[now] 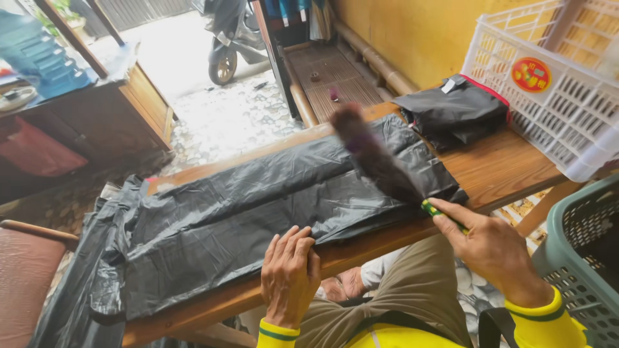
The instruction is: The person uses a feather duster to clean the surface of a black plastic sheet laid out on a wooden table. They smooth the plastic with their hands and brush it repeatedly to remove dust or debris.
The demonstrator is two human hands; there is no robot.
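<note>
Bench [509, 169] wooden, black plastic sheet [258, 212] spread; stone floor [225, 116].

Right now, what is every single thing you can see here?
plastic sheet: one, black, spread along the wooden bench, draping off its left end
wooden bench: one, brown, across the middle
duster: one, dark and blurred, green-yellow handle, over the sheet
folded cloth: one, black, on the bench's right end
crate: one, white, far right on the bench
basket: one, grey-green, bottom right
scooter: one, dark, top centre
cabinet: one, brown, upper left
left hand: flat on the sheet's near edge
right hand: gripping the duster handle
</note>
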